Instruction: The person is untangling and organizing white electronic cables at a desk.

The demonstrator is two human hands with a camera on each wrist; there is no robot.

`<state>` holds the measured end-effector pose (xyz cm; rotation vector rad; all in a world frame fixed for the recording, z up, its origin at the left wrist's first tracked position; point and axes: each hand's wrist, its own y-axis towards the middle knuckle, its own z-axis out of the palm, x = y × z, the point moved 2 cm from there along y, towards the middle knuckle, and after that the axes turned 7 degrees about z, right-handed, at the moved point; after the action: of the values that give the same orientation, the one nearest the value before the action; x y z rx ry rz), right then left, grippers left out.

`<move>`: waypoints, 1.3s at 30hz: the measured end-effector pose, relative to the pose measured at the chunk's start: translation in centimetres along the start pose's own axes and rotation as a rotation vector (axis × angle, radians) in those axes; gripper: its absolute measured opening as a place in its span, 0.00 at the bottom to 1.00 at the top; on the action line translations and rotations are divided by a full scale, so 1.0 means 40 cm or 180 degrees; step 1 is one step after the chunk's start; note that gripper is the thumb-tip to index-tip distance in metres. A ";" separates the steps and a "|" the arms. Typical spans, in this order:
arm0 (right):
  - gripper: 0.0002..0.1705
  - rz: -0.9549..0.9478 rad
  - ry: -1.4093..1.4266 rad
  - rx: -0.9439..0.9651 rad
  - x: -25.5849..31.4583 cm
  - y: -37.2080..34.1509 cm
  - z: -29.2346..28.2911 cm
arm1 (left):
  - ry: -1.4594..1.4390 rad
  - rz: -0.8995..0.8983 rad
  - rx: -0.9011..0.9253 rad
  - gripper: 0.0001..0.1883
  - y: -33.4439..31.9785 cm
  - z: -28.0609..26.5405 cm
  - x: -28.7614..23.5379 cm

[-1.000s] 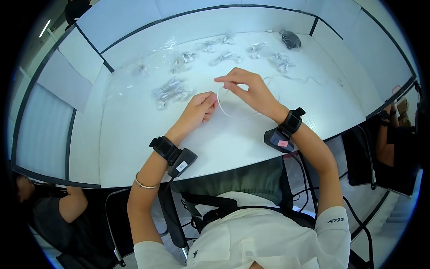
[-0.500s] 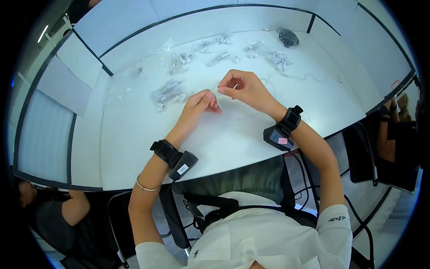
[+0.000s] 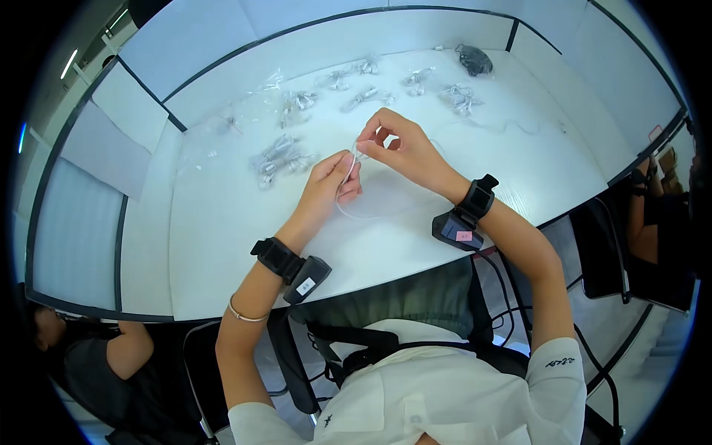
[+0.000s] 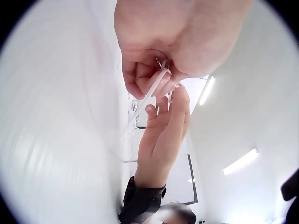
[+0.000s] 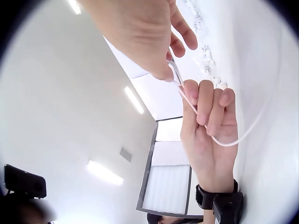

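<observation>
A thin white cable [image 5: 250, 128] runs between my two hands over the white table. My left hand [image 3: 326, 185] pinches it between thumb and forefinger, the other fingers curled in. In the left wrist view a small shiny metallic bit [image 4: 161, 63] shows within that hand's fingers, beside the cable [image 4: 145, 99]. Thumb and forefinger of my right hand [image 3: 404, 148] pinch the cable right at the left fingertips. Below the hands a length of cable hangs in a loose curve, passing across the left fingers in the right wrist view.
Several bundled white cables in clear plastic lie beyond my hands, the nearest bundle [image 3: 278, 157] left of them. A dark grey wrapped item [image 3: 475, 61] sits at the back right. One loose thin cable [image 3: 512, 127] trails across the right side. Low partition walls [image 3: 334, 33] enclose the table.
My right hand's forefinger was stretched out and has bent in to pinch the cable near the left fingertips. The cable loop between the hands has shifted down and across the left hand.
</observation>
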<state>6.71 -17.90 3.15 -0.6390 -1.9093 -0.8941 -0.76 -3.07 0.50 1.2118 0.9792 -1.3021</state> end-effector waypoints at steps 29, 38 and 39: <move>0.22 0.1178 0.1126 0.1259 -0.018 -0.004 0.002 | -0.0230 -0.0258 0.0271 0.16 -0.004 -0.004 0.001; 0.21 0.1025 0.0977 0.0772 -0.052 0.009 0.010 | -0.0126 -0.0251 -0.0019 0.17 0.001 -0.013 0.012; 0.21 0.1017 0.0984 0.0722 -0.051 0.009 0.010 | -0.0165 -0.0247 -0.0027 0.17 0.001 -0.012 0.012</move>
<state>7.69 -17.50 1.32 -0.6077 -1.5484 -0.5288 -0.64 -2.67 -0.04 1.1377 1.0019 -1.3821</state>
